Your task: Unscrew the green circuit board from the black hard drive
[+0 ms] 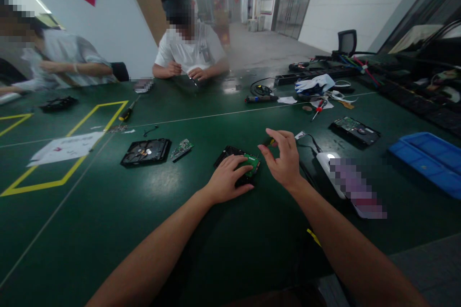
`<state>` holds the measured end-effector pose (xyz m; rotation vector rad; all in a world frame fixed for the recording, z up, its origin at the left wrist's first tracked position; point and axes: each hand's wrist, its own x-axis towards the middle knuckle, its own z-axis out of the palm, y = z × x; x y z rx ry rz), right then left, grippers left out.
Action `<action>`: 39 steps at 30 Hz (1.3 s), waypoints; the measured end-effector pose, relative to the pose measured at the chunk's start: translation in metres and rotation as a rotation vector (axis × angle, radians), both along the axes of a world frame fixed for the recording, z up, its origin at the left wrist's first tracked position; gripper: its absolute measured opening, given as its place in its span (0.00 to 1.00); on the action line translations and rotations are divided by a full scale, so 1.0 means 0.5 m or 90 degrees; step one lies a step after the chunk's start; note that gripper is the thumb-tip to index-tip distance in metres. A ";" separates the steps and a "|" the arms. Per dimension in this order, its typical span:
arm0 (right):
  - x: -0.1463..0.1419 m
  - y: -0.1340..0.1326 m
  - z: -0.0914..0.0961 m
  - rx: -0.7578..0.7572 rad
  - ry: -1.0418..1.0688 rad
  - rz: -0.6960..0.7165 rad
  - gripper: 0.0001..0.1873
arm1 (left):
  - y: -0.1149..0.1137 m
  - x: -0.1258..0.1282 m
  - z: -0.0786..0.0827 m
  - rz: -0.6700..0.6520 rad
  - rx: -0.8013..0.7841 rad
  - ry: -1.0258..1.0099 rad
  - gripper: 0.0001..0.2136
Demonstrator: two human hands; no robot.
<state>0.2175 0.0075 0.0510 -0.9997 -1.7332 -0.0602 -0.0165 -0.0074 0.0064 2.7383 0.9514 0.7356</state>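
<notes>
My left hand lies over a black hard drive, fingers across its green circuit board and thumb at the near side. It grips the drive against the table. Just to the right, my right hand is raised with thumb and forefinger curved apart. Between them shows part of a screwdriver with a yellow and dark handle; most of it is hidden by the hand, and its tip is hard to make out. Left of the drive lie a loose circuit board and another black hard drive.
A white device with a cable, a third hard drive and a blue tray are on the right. Further back lie a red screwdriver and gloves. A yellow-black screwdriver lies left. Two people sit across the table.
</notes>
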 end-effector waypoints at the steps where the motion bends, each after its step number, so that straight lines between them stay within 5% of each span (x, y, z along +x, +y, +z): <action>1: 0.001 0.001 -0.001 -0.003 0.002 0.002 0.26 | 0.000 0.000 0.000 0.000 0.000 -0.002 0.28; 10: -0.008 -0.008 0.005 -0.041 -0.008 0.114 0.30 | -0.003 0.000 0.001 0.004 0.006 0.002 0.27; 17: -0.003 -0.006 0.006 -0.008 -0.002 0.039 0.27 | -0.002 -0.002 0.002 0.006 -0.002 0.006 0.27; 39: -0.001 -0.005 0.004 -0.028 -0.017 0.073 0.24 | -0.002 0.000 0.002 0.004 -0.001 -0.001 0.27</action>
